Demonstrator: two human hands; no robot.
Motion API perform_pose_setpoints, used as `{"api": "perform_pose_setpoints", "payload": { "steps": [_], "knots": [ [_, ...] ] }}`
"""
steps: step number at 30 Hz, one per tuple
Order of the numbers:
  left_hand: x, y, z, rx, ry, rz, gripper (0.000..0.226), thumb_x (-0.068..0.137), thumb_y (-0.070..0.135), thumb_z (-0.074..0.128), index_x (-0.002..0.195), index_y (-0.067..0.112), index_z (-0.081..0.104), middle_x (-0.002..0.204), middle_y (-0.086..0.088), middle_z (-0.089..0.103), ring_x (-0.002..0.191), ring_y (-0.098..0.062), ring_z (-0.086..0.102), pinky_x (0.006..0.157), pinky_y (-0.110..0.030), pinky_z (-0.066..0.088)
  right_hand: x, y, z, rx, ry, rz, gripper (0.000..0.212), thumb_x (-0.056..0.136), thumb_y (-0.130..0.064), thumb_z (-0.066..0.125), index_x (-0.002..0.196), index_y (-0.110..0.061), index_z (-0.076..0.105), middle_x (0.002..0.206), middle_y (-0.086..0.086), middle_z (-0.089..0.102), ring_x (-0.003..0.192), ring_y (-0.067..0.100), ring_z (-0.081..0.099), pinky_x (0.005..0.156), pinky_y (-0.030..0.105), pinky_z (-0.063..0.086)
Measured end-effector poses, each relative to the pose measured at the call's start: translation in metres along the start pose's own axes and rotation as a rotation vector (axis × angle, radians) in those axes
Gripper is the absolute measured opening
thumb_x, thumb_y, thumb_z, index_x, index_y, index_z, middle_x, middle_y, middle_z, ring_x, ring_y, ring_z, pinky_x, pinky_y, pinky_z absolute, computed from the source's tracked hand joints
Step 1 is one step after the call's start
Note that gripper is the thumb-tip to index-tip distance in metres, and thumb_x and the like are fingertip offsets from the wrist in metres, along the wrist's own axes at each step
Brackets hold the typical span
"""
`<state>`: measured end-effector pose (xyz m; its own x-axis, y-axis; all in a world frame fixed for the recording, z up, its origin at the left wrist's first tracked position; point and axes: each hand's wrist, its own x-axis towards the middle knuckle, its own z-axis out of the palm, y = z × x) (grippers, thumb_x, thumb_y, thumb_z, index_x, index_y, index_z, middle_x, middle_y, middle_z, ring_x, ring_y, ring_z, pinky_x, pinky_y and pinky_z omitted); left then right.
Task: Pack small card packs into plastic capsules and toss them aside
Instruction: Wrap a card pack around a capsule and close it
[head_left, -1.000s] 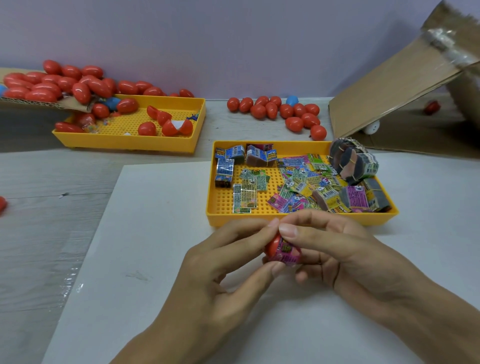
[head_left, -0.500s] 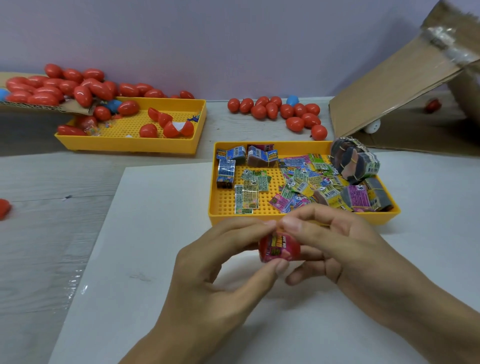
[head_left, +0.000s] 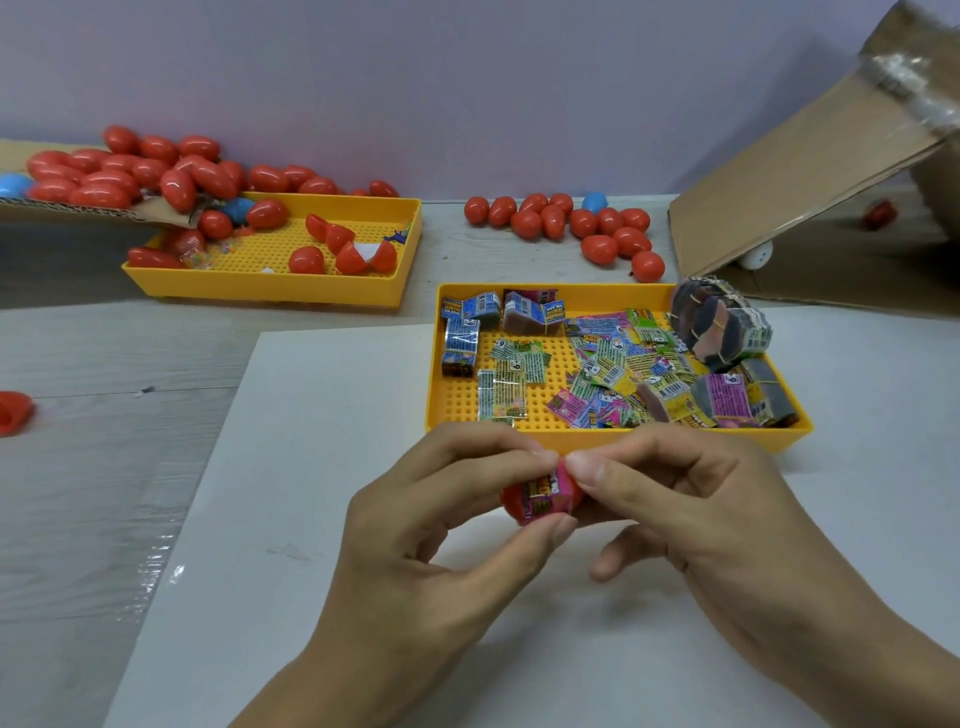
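Both forearms reached in from below, hands meeting at centre. The left hand (head_left: 415, 525) kept a curled thumb-and-finger grip; the right hand (head_left: 691, 514) pinched beside it, lower fingers loosely bent.

Red plastic capsule half (head_left: 511, 500) mostly hidden behind pink card pack (head_left: 543, 492) and fingers; pack print unreadable.

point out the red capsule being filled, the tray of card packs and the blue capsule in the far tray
red capsule (head_left: 511, 500): head view, its left red shell.
tray of card packs (head_left: 571, 439): head view, near yellow rim.
blue capsule (head_left: 236, 209): head view, its visible top.
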<state>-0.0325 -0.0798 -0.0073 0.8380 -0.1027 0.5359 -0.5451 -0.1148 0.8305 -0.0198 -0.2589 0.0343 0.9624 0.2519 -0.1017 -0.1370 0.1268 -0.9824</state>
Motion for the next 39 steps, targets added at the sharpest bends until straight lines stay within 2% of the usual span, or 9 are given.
{"api": "perform_pose_setpoints", "payload": {
  "steps": [3, 6, 12, 26, 30, 32, 34, 36, 39],
  "knots": [
    [0.000, 0.000, 0.000, 0.043, -0.003, 0.007, 0.029, 0.082, 0.017, 0.077, 0.110, 0.015, 0.072, 0.108, 0.000, 0.065, 0.102, -0.031, 0.067, 0.079, -0.038, 0.060, -0.001, 0.002, 0.002, 0.002, 0.021, 0.012, 0.022, 0.068, -0.027, 0.075, 0.078, -0.007, 0.077, 0.077, 0.015, 0.075, 0.073, 0.028, 0.075, 0.044, 0.026, 0.053],
    [0.000, 0.000, 0.001, -0.043, 0.025, -0.038, 0.030, 0.080, 0.015, 0.077, 0.110, 0.014, 0.072, 0.108, -0.001, 0.066, 0.104, -0.029, 0.067, 0.080, -0.032, 0.060, 0.000, 0.001, 0.002, 0.040, 0.003, 0.067, 0.024, 0.069, -0.028, 0.076, 0.079, -0.006, 0.076, 0.081, 0.014, 0.075, 0.076, 0.030, 0.075, 0.043, 0.026, 0.053],
    [0.002, 0.003, 0.001, -0.158, 0.003, -0.071, 0.040, 0.079, 0.010, 0.076, 0.118, 0.012, 0.070, 0.115, -0.006, 0.067, 0.111, -0.030, 0.066, 0.086, -0.035, 0.059, 0.001, -0.003, 0.000, 0.032, -0.023, 0.073, 0.022, 0.063, -0.021, 0.087, 0.080, -0.011, 0.078, 0.084, 0.016, 0.075, 0.077, 0.026, 0.075, 0.042, 0.025, 0.050],
    [0.001, 0.001, 0.000, 0.062, 0.001, 0.010, 0.037, 0.081, 0.014, 0.075, 0.117, 0.015, 0.069, 0.115, 0.001, 0.069, 0.107, -0.027, 0.068, 0.083, -0.037, 0.060, -0.002, 0.007, 0.004, 0.034, 0.032, -0.014, 0.021, 0.067, -0.027, 0.078, 0.083, -0.013, 0.079, 0.083, 0.012, 0.076, 0.075, 0.030, 0.075, 0.044, 0.028, 0.053],
    [0.003, 0.009, 0.000, -0.064, 0.032, -0.166, 0.055, 0.076, 0.027, 0.080, 0.129, 0.033, 0.063, 0.117, 0.003, 0.069, 0.113, -0.023, 0.067, 0.083, -0.030, 0.059, 0.000, 0.003, -0.001, 0.047, 0.014, -0.058, 0.024, 0.064, -0.023, 0.078, 0.085, -0.014, 0.080, 0.081, 0.013, 0.076, 0.072, 0.027, 0.075, 0.046, 0.027, 0.055],
    [0.004, 0.015, 0.001, -0.136, 0.080, -0.297, 0.049, 0.075, 0.046, 0.078, 0.122, 0.039, 0.067, 0.108, 0.004, 0.072, 0.101, -0.021, 0.071, 0.074, -0.029, 0.061, -0.001, 0.004, -0.001, -0.040, 0.048, -0.175, 0.021, 0.066, -0.017, 0.079, 0.087, -0.016, 0.079, 0.082, 0.009, 0.077, 0.074, 0.020, 0.075, 0.052, 0.028, 0.058],
    [0.005, 0.019, 0.002, -0.228, 0.087, -0.405, 0.040, 0.076, 0.054, 0.074, 0.109, 0.032, 0.073, 0.095, -0.002, 0.074, 0.085, -0.024, 0.073, 0.065, -0.031, 0.062, -0.002, 0.006, 0.000, -0.108, 0.061, -0.244, 0.019, 0.068, -0.012, 0.078, 0.087, -0.017, 0.078, 0.090, 0.004, 0.077, 0.082, 0.019, 0.075, 0.059, 0.030, 0.060],
    [0.006, 0.018, 0.003, -0.290, 0.084, -0.448, 0.030, 0.077, 0.044, 0.072, 0.100, 0.024, 0.076, 0.089, -0.008, 0.074, 0.079, -0.027, 0.073, 0.064, -0.033, 0.062, -0.003, 0.007, 0.001, -0.138, 0.029, -0.258, 0.015, 0.071, -0.010, 0.079, 0.084, -0.017, 0.077, 0.099, 0.002, 0.077, 0.092, 0.020, 0.074, 0.063, 0.035, 0.062],
    [0.006, 0.015, 0.001, -0.287, 0.075, -0.401, 0.027, 0.074, 0.029, 0.077, 0.099, 0.022, 0.076, 0.098, -0.007, 0.076, 0.092, -0.026, 0.073, 0.074, -0.032, 0.062, -0.002, 0.006, -0.002, -0.108, 0.012, -0.246, 0.014, 0.074, -0.007, 0.074, 0.085, -0.016, 0.076, 0.106, 0.003, 0.075, 0.098, 0.022, 0.072, 0.066, 0.036, 0.062]
  ]
}}
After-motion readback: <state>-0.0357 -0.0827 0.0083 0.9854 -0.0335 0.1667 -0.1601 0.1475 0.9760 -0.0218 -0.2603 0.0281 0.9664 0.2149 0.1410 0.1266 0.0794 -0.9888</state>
